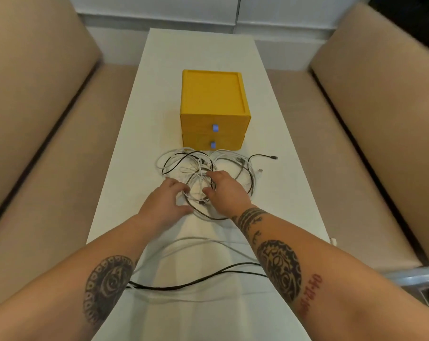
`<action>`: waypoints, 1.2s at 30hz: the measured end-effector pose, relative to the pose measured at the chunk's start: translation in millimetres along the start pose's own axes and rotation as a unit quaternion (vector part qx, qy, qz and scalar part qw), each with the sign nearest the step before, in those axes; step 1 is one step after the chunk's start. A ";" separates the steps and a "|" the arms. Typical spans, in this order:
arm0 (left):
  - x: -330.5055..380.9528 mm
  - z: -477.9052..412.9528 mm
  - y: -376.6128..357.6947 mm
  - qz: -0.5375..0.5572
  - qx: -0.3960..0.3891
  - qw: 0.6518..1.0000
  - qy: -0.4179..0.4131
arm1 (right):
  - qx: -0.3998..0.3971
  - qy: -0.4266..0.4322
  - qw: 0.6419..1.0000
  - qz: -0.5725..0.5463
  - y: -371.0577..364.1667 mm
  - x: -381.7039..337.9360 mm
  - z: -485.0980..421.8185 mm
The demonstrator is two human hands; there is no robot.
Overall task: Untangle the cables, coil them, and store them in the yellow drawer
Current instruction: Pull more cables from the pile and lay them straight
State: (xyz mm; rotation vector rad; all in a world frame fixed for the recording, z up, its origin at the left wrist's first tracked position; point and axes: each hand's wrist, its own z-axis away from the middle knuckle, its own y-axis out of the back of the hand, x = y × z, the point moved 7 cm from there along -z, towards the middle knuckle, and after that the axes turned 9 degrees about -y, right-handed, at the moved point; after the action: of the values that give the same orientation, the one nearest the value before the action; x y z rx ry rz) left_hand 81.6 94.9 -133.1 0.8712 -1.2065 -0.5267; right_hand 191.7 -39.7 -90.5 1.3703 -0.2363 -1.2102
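A tangle of white, black and grey cables (184, 163) lies on the white table (159, 94), just in front of a yellow drawer unit (213, 99) with two shut drawers and blue pull tabs. Both hands are in the near side of the tangle. My left hand (165, 201) has its fingers curled at a loop of white and black cable. My right hand (224, 190) reaches into the middle of the pile, fingers bent around strands there. More cable (196, 281), black and white, trails across the table under my forearms.
Beige sofa cushions (36, 119) flank the narrow table on both sides. A black cable end (273, 157) and a white plug (260, 171) stick out at the right of the pile. A white connector (333, 241) hangs at the table's right edge.
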 end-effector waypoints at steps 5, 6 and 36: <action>-1.6 -8.3 3.6 0.012 -0.007 1.000 0.012 | 0.015 0.035 0.999 -0.033 -1.9 -3.9 -9.2; -1.2 -9.6 4.5 0.013 -0.011 1.000 0.014 | 0.038 0.019 0.995 -0.094 4.6 -2.2 -11.0; 160.0 -31.0 188.8 0.305 0.105 0.942 -0.089 | 0.186 0.262 0.780 -0.536 292.3 -188.0 96.6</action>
State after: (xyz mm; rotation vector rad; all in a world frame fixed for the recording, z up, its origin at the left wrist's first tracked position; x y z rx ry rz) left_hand 141.7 92.3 108.9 0.5836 -1.6336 0.0316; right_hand 188.2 -29.6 270.0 2.2548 0.8807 -1.6418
